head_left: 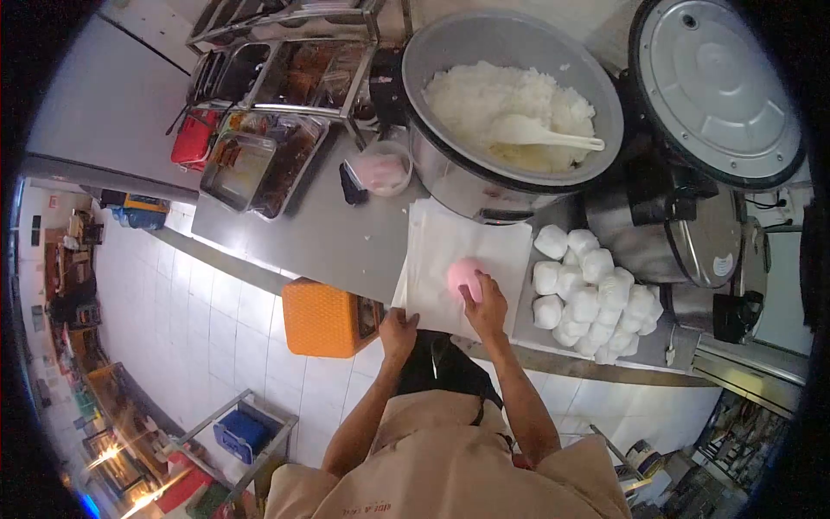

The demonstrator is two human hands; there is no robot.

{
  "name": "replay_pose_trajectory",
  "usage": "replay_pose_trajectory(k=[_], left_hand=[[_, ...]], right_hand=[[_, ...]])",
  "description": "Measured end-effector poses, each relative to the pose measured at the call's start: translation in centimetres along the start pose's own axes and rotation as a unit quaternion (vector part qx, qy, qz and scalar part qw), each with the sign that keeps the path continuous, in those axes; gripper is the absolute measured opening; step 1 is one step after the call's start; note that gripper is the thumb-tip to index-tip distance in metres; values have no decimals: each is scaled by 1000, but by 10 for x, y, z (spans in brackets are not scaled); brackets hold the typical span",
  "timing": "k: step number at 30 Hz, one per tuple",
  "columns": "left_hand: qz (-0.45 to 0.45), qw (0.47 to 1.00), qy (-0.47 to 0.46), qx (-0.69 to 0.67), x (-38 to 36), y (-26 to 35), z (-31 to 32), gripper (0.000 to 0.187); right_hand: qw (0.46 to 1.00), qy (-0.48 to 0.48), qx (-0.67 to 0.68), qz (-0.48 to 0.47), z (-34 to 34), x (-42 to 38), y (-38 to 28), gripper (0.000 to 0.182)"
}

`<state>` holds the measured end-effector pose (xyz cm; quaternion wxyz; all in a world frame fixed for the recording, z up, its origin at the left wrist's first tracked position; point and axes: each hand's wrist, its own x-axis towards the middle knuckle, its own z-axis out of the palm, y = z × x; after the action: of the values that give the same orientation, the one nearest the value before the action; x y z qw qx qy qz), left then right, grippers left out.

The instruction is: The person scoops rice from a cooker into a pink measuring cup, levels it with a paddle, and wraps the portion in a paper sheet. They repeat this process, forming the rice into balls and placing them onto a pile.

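My right hand (487, 304) grips a round pink object (465, 277) like a small bowl, resting on a stack of white paper sheets (432, 240). The fingers of my left hand (399, 332) are closed on the lower left corner of the paper, at the counter's front edge. Behind the paper, a large rice cooker (450, 186) stands open, full of white rice (484, 95), with a white paddle (545, 136) lying on the rice. Many white wrapped bundles (584, 303) are piled to the right of the paper.
A clear tub (386, 169) with pink contents sits left of the cooker. Metal trays of food (238, 173) stand on the left of the steel counter (328, 251). An orange stool (318, 317) is on the floor below. The cooker's raised lid (722, 86) is at right.
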<state>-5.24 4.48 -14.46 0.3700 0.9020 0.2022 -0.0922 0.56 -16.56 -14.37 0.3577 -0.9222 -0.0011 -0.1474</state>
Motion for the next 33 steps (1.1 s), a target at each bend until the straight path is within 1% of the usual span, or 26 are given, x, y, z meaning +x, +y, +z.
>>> replay_pose_trajectory(k=[1, 4, 7, 10, 11, 13, 15, 16, 17, 18, 19, 20, 21, 22, 23, 24, 25, 26, 27, 29, 30, 31, 32, 33], left_hand=[[-4, 999, 22, -46, 0, -4, 3, 28], [9, 993, 60, -98, -4, -7, 8, 26], [7, 993, 55, -100, -3, -11, 14, 22], [61, 991, 82, -83, -2, -8, 12, 13], [46, 994, 68, -78, -3, -7, 11, 10], [18, 997, 35, -68, -9, 18, -10, 7], [62, 995, 69, -35, -11, 25, -14, 8], [85, 993, 83, -16, -14, 27, -16, 8], [117, 987, 108, -7, -16, 30, -20, 9], [150, 980, 132, 2, -16, 35, -25, 10], [186, 970, 156, 10, -14, 37, -28, 12], [142, 981, 116, -60, -11, 31, -23, 13], [95, 985, 73, -128, -8, 20, -13, 14], [44, 979, 30, -195, -7, 14, -6, 15], [-69, 927, -50, -365, -7, 20, -7, 9], [-79, 911, -56, -400, -4, 24, -9, 7], [-90, 894, -61, -436, 0, 27, -11, 6], [-105, 873, -63, -472, 2, 29, -13, 6], [-107, 869, -76, -477, 3, 33, -17, 7], [-111, 858, -100, -492, 9, 40, -26, 11], [-118, 858, -117, -486, 10, 37, -26, 13], [-123, 858, -132, -481, 13, 32, -25, 15], [-126, 857, -150, -476, 16, 30, -24, 18], [-66, 890, -159, -423, 14, 30, -30, 24]], right_hand=[[999, -6, 34, 1, -7, 7, -2, 42], [994, -81, 20, 71, -36, 26, -16, 40], [993, -108, -33, 43, -35, 14, -13, 43], [998, 4, -12, -59, -44, 18, -24, 46], [998, 35, 9, -53, -50, 22, -28, 46], [993, 99, 48, -37, -85, 46, -60, 46], [989, 142, 30, -12, -130, 84, -99, 46], [979, 195, 43, -38, -148, 114, -122, 41], [967, 225, 101, -57, -163, 150, -144, 38], [963, 228, 11, -146, -176, 187, -143, 37], [981, 162, 20, -108, -192, 215, -165, 41], [990, 112, -15, -80, -198, 241, -168, 46], [998, 56, -2, -40, -204, 261, -178, 49], [992, 71, -56, -87, -200, 278, -170, 50], [982, 83, -110, -132, -195, 292, -160, 51], [966, 94, -164, -177, -193, 298, -154, 52], [967, 125, -107, -193, -202, 285, -167, 43], [979, 112, -41, -165, -203, 264, -167, 38], [986, 98, 24, -135, -202, 237, -165, 32], [990, -37, 132, -33, -183, 162, -139, 24], [982, -109, 153, 33, -158, 113, -104, 27], [974, -197, 46, 103, -145, 72, -93, 38], [970, -228, -79, 33, -122, 28, -61, 44], [969, -216, -117, 33, -106, -9, -42, 40]])
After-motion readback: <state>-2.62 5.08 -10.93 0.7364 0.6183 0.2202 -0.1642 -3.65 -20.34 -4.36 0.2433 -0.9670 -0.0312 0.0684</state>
